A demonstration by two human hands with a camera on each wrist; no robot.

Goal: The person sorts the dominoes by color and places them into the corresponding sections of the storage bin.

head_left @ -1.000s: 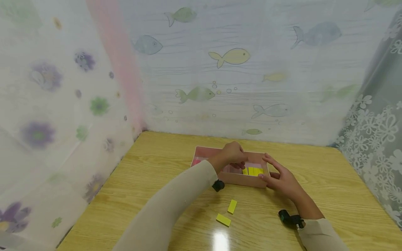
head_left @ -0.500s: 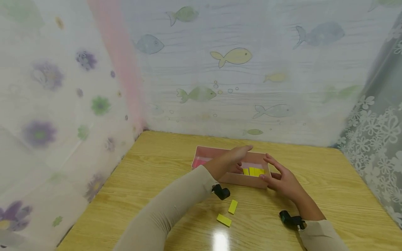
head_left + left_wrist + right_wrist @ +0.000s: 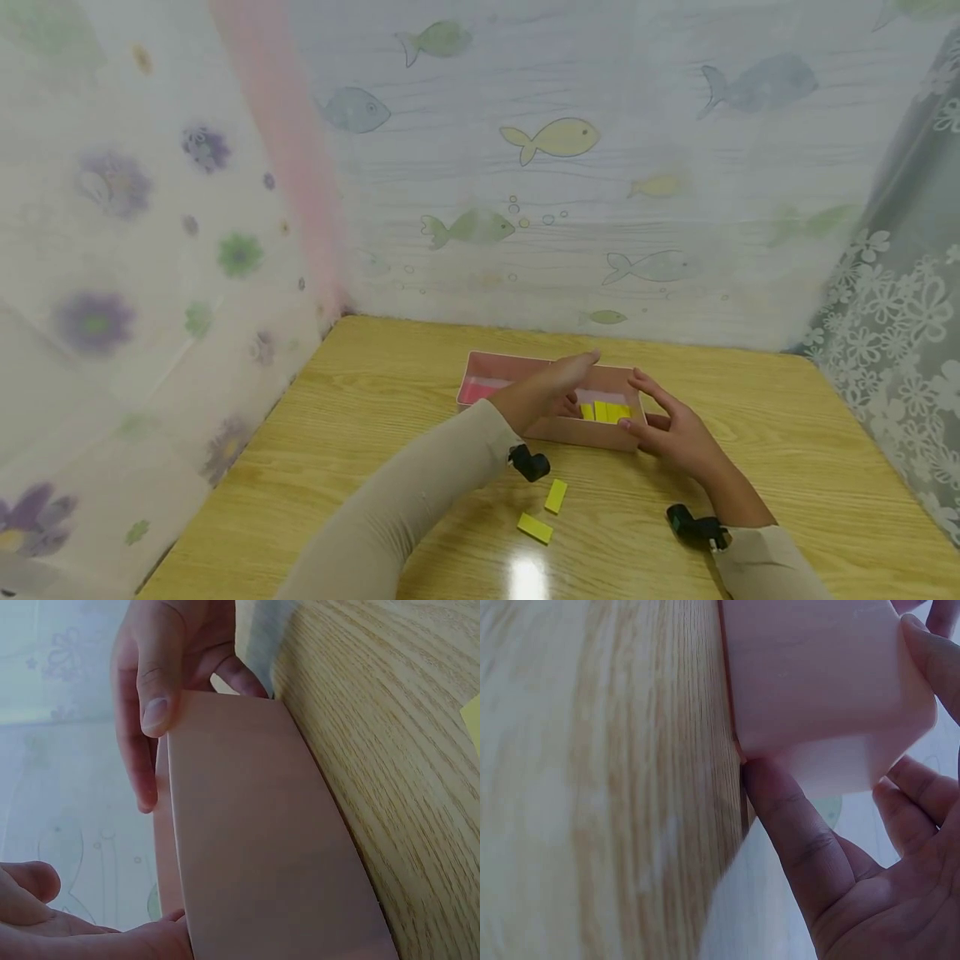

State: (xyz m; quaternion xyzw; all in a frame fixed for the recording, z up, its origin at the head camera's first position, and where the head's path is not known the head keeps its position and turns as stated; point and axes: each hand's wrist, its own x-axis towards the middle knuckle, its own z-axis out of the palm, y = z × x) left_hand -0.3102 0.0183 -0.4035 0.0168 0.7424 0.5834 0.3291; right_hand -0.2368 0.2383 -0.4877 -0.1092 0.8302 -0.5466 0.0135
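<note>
A long pink box point(image 3: 581, 434) stands on the wooden table, with a row of several yellow blocks point(image 3: 612, 412) at its right end. My left hand point(image 3: 546, 390) reaches over the near wall into the box. Its thumb points up and away from its fingers, whose tips lie just left of the yellow row, partly hidden by the wall. At the box's right end my right hand point(image 3: 678, 429) grips the corner, thumb point(image 3: 156, 712) at the near rim and the other fingers round the end wall. In the right wrist view, a fingertip point(image 3: 769, 780) touches the box's lower edge.
Two loose yellow blocks, one point(image 3: 556, 496) nearer the box and another point(image 3: 535, 527) nearer the front, lie on the table point(image 3: 360, 392). Bright pink point(image 3: 476, 392) shows inside the box's left end. A fish-patterned curtain point(image 3: 555, 208) hangs behind the table.
My left hand has turned and lowered inside the box, its thumb now pointing up and away. More of the leftmost yellow block shows. My right hand has stayed on the box's corner.
</note>
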